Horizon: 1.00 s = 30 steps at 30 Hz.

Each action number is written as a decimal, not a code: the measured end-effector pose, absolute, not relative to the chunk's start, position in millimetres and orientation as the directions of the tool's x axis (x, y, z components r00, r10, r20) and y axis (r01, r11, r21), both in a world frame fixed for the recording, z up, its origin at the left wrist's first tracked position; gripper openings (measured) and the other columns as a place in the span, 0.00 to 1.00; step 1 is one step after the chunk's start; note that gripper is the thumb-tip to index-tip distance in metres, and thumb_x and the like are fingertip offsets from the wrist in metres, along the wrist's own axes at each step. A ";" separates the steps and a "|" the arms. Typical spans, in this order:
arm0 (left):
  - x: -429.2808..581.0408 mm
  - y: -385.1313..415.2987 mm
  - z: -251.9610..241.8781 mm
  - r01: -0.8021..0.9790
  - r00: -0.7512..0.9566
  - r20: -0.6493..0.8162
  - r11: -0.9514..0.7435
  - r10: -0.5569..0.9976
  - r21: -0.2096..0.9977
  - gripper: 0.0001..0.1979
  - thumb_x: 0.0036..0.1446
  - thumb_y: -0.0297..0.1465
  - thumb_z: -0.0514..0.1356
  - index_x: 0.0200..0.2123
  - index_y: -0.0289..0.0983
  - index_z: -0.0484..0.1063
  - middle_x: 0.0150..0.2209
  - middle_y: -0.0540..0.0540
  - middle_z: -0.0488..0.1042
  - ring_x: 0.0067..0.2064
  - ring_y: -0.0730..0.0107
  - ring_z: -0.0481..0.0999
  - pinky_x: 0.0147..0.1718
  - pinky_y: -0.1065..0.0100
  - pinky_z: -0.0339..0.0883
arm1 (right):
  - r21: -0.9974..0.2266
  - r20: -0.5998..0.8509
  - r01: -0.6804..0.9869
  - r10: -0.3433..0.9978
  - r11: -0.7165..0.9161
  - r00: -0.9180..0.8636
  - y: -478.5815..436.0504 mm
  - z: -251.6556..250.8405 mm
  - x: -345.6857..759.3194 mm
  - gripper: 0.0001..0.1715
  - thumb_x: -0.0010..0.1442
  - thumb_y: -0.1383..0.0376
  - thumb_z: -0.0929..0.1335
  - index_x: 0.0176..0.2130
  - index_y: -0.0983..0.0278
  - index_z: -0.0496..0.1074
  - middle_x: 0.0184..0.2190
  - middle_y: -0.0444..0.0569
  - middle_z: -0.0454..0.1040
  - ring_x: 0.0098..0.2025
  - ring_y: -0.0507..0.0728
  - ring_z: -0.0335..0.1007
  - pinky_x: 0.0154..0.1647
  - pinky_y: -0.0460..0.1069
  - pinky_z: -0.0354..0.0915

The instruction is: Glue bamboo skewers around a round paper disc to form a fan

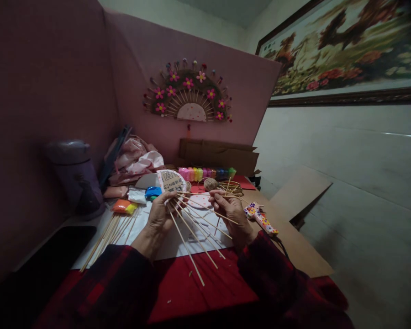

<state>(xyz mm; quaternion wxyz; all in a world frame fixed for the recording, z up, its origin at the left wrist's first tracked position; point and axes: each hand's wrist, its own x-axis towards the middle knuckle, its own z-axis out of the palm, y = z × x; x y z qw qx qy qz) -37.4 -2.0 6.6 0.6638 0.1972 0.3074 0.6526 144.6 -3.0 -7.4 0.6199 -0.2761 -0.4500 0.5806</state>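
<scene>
Long sleeves of dark checked cloth clothe both arms, as I see it. The red-and-black plaid left sleeve (113,278) carries broad, muted red squares and ends at the wrist; the matching plaid right sleeve (284,278) darkens toward the near edge of the red-covered bench (205,292), blurring its checks. Left grip (159,217) and right grip (233,212) are bare, five-fingered hands.

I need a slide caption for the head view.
Left hand holding a printed piece and fanned sticks; right hand pinching one.

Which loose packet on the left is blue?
The blue packet just left of the printed cardboard, beyond the left hand; the white packet, orange packet and yellow packet lie farther left.
</scene>
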 end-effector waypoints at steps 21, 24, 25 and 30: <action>-36.8 -1.5 7.8 -0.743 -0.051 -0.148 0.061 0.988 0.666 0.09 0.47 0.18 0.54 0.32 0.29 0.71 0.23 0.42 0.76 0.23 0.67 0.75 0.23 0.67 0.73 | -0.859 0.384 -0.370 0.923 0.354 -0.008 2.9 -15.5 145.5 0.09 0.51 0.61 0.73 0.32 0.64 0.78 0.23 0.45 0.74 0.18 0.44 0.55 0.16 0.42 0.47; -37.1 -1.4 7.3 -0.728 -0.060 -0.146 0.057 0.988 0.683 0.07 0.47 0.18 0.54 0.29 0.29 0.71 0.23 0.42 0.76 0.22 0.68 0.75 0.22 0.69 0.72 | -0.862 0.380 -0.366 0.925 0.352 -0.004 2.7 -15.6 145.5 0.09 0.51 0.61 0.73 0.32 0.65 0.78 0.23 0.46 0.74 0.18 0.44 0.56 0.16 0.42 0.46; -37.1 -1.4 7.1 -0.724 -0.058 -0.139 0.054 0.989 0.688 0.07 0.47 0.18 0.54 0.29 0.29 0.71 0.23 0.42 0.76 0.22 0.68 0.75 0.22 0.69 0.72 | -0.864 0.374 -0.365 0.927 0.348 -0.002 2.7 -15.6 145.5 0.09 0.51 0.61 0.73 0.32 0.65 0.78 0.23 0.46 0.74 0.18 0.45 0.56 0.17 0.42 0.46; -36.5 -1.2 6.7 -0.717 -0.055 -0.119 0.044 0.991 0.696 0.06 0.48 0.18 0.54 0.28 0.28 0.71 0.23 0.41 0.76 0.21 0.69 0.75 0.21 0.70 0.71 | -0.871 0.349 -0.360 0.937 0.334 0.026 3.7 -15.2 145.4 0.11 0.49 0.60 0.74 0.32 0.66 0.78 0.22 0.46 0.74 0.18 0.45 0.56 0.17 0.42 0.46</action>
